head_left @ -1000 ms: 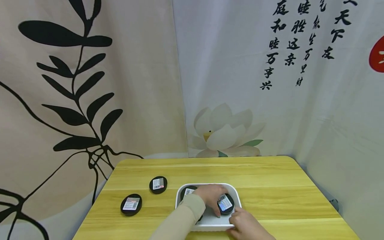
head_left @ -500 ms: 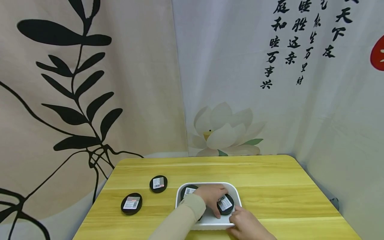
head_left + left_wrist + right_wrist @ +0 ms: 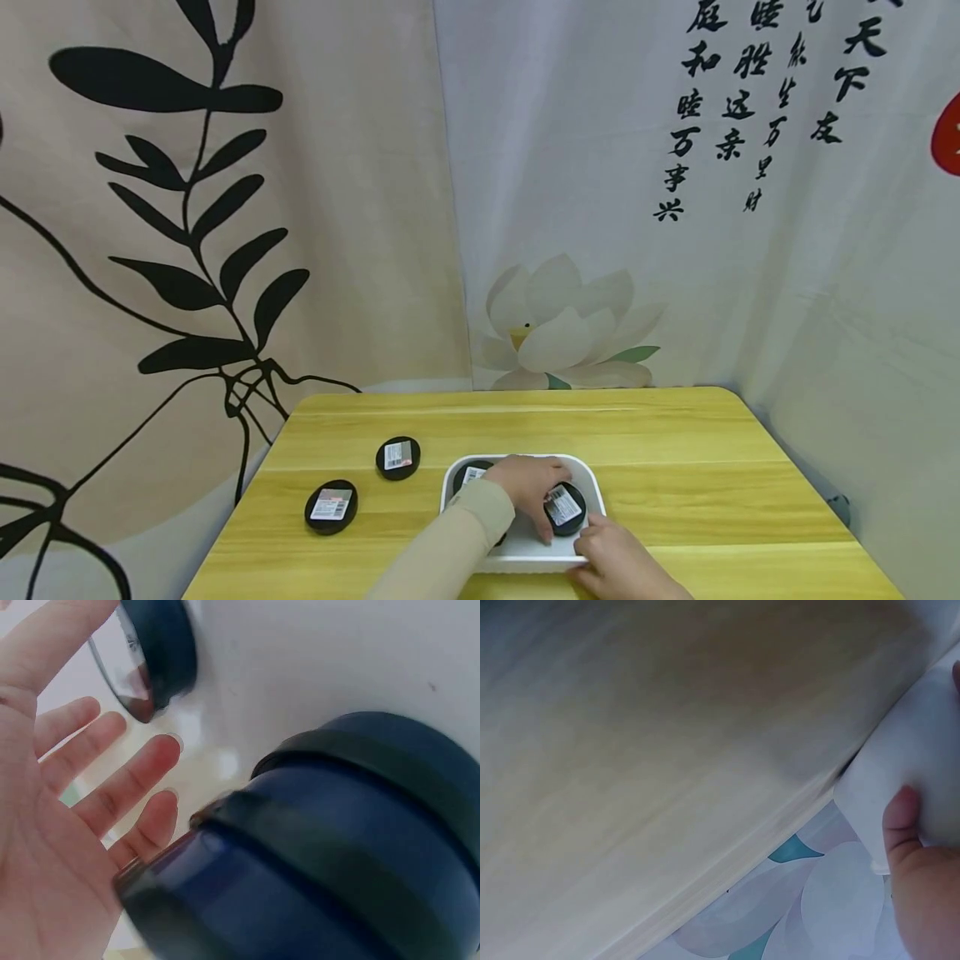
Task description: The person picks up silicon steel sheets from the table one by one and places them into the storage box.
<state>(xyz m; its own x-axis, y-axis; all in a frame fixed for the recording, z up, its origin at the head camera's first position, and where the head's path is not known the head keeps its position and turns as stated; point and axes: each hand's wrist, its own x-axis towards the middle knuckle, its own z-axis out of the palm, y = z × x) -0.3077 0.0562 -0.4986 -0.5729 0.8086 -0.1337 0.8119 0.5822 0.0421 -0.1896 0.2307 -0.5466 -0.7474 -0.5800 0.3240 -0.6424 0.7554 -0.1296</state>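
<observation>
My left hand (image 3: 528,492) reaches into a white plastic tray (image 3: 534,565), thumb and fingers around a black round jar (image 3: 577,523) with a barcode label on top. In the left wrist view the thumb lies against this jar (image 3: 176,652), with the fingertips close to its lower edge. Another black jar (image 3: 472,473) sits at the tray's back left, partly hidden by the hand. Part of one more shows beside the left wrist. My right hand (image 3: 618,558) grips the tray's near right corner; in the right wrist view its thumb presses the outer wall (image 3: 877,765).
Two black jars stand on the wooden table (image 3: 675,467) left of the tray: one nearer (image 3: 331,507), one farther back (image 3: 397,458). Behind the table hangs a cloth backdrop (image 3: 360,208) printed with leaves, a flower and characters.
The view shifts slightly with the head. Both hands, the tray and the jars stay essentially where they were.
</observation>
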